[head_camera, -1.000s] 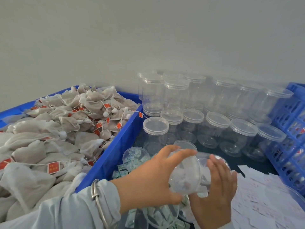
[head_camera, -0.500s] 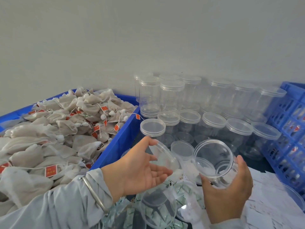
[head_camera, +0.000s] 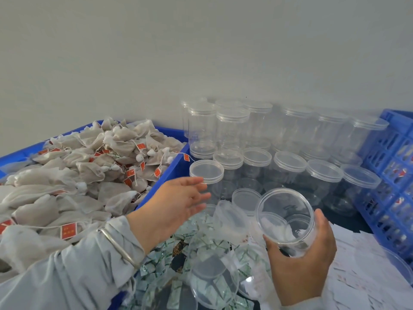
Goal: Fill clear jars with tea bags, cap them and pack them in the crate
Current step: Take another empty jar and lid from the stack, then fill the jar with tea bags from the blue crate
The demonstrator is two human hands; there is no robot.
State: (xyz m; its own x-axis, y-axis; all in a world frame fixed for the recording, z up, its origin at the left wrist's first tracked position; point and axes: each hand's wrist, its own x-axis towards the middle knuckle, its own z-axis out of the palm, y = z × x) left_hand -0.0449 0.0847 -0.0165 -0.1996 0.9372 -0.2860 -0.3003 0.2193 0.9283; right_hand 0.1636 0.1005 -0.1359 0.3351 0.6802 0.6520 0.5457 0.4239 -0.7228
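My right hand (head_camera: 301, 260) grips an uncapped clear jar (head_camera: 286, 215) from below, tilted so its mouth faces me; a little white material sits at its bottom. My left hand (head_camera: 178, 204) hovers with fingers spread and holds nothing, just in front of a capped jar (head_camera: 206, 170). A blurred clear lid (head_camera: 232, 218) is between the two hands, apart from the left fingers. Tea bags (head_camera: 78, 175) with red tags are heaped in a blue bin (head_camera: 169, 168) on the left. The blue crate (head_camera: 393, 175) stands at the right edge.
Several capped empty jars (head_camera: 290, 162) are stacked two high against the wall. Small green-and-white sachets (head_camera: 201, 240) and loose lids (head_camera: 212, 276) lie below my hands. White paper slips (head_camera: 357, 265) cover the surface at lower right.
My left hand took the lid off the jar, then let it go and opened. My right hand tipped the open jar's mouth toward me.
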